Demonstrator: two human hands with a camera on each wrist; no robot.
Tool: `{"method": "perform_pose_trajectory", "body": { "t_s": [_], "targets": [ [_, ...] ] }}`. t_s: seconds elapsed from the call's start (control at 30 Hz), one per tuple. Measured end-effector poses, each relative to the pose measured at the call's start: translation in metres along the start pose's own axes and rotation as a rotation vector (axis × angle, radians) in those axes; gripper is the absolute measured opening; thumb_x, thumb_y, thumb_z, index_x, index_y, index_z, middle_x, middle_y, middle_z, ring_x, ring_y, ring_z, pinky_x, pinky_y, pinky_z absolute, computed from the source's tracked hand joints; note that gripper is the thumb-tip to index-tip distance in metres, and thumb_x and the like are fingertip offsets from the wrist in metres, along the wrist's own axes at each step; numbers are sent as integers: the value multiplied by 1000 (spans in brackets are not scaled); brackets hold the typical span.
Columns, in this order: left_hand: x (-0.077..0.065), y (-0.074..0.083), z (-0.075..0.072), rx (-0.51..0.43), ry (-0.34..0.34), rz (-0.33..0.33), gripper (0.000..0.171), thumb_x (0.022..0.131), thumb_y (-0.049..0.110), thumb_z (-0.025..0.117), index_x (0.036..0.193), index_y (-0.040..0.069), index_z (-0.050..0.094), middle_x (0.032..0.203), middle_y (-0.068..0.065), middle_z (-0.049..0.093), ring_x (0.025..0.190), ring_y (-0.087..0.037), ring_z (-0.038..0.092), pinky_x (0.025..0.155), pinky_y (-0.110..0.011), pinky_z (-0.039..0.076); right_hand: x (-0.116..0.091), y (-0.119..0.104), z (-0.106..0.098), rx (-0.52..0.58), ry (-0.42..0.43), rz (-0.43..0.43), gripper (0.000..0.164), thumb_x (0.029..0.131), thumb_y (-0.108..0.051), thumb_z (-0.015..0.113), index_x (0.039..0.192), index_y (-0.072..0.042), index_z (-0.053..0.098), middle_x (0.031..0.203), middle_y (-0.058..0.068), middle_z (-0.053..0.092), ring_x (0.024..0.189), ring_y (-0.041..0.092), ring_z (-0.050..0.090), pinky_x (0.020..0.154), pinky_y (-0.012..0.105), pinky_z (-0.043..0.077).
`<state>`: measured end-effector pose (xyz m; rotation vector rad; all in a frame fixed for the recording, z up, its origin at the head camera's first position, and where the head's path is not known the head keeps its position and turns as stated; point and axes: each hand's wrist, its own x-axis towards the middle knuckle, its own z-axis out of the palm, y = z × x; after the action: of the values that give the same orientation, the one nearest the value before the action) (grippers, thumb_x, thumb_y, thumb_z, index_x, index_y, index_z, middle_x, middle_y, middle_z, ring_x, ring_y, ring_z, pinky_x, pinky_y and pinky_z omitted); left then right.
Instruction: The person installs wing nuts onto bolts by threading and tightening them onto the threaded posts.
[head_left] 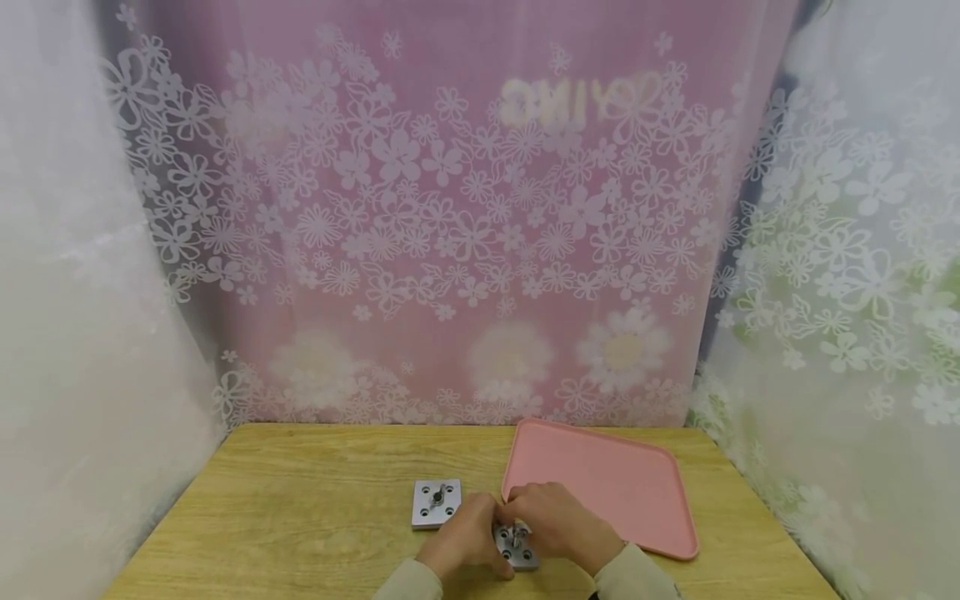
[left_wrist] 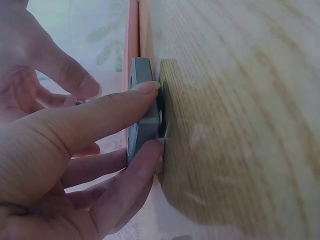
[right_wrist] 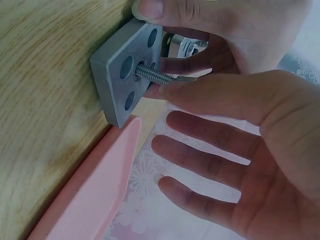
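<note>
My left hand (head_left: 471, 532) grips a square grey metal plate (head_left: 525, 560) by its edges, close over the wooden table. In the left wrist view its thumb and fingers clasp the plate's rim (left_wrist: 146, 122). A threaded screw (right_wrist: 156, 76) stands up from the plate's middle, among several round holes. My right hand (head_left: 558, 521) pinches the top end of this screw with the thumb and index finger, its other fingers spread apart in the right wrist view. The screw's tip is mostly hidden by the thumb. To the left lies a second plate (head_left: 424, 517) with a wing-shaped metal piece (head_left: 438, 497) at its centre.
A pink tray (head_left: 600, 475) lies on the wooden table (head_left: 300, 500), just behind and to the right of my hands. In the right wrist view the tray's rim (right_wrist: 127, 150) comes close to the held plate. Flower-patterned curtains (head_left: 450, 208) surround the table's back and sides.
</note>
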<state>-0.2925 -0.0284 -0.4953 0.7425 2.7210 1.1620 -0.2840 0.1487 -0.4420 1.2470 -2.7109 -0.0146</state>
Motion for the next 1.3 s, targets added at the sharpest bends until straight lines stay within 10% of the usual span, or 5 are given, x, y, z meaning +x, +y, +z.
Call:
{"method": "perform_pose_trajectory", "body": {
  "t_s": [0.27, 0.43, 0.8, 1.07, 1.3],
  "targets": [
    [1, 0, 1, 6, -12, 7, 43, 50, 7, 102, 86, 9, 79, 76, 9, 73, 66, 2, 53, 64, -18, 48, 0, 2, 4, -73, 21, 3, 14, 76, -20, 89, 80, -24, 76, 78, -9, 64, 61, 4, 55, 55, 23, 46],
    [2, -1, 1, 26, -13, 14, 40, 49, 9, 103, 81, 10, 79, 75, 9, 74, 65, 2, 51, 65, -18, 48, 2, 2, 9, -115, 34, 36, 27, 83, -27, 83, 66, -22, 63, 70, -8, 59, 56, 6, 50, 53, 25, 45],
    [0, -1, 1, 59, 13, 31, 46, 48, 11, 103, 87, 8, 79, 78, 6, 73, 68, 2, 54, 66, -19, 49, 1, 4, 6, -65, 76, 57, 19, 91, -19, 74, 75, -20, 63, 68, -7, 58, 58, 7, 51, 53, 26, 44],
    [0, 0, 0, 63, 16, -2, 52, 49, 13, 103, 90, 5, 72, 84, 3, 71, 75, -1, 55, 73, -21, 51, -1, 6, -4, 162, -8, -41, 35, 73, 6, 74, 95, -22, 72, 96, -7, 71, 79, 2, 56, 68, 24, 50],
    [1, -1, -1, 47, 4, -7, 47, 51, 12, 103, 84, 5, 72, 80, 5, 67, 71, -1, 53, 70, -21, 50, -1, 7, 4, 140, -60, -21, 41, 67, -1, 86, 98, -25, 73, 99, -10, 70, 83, 2, 59, 72, 26, 53]
  ]
}}
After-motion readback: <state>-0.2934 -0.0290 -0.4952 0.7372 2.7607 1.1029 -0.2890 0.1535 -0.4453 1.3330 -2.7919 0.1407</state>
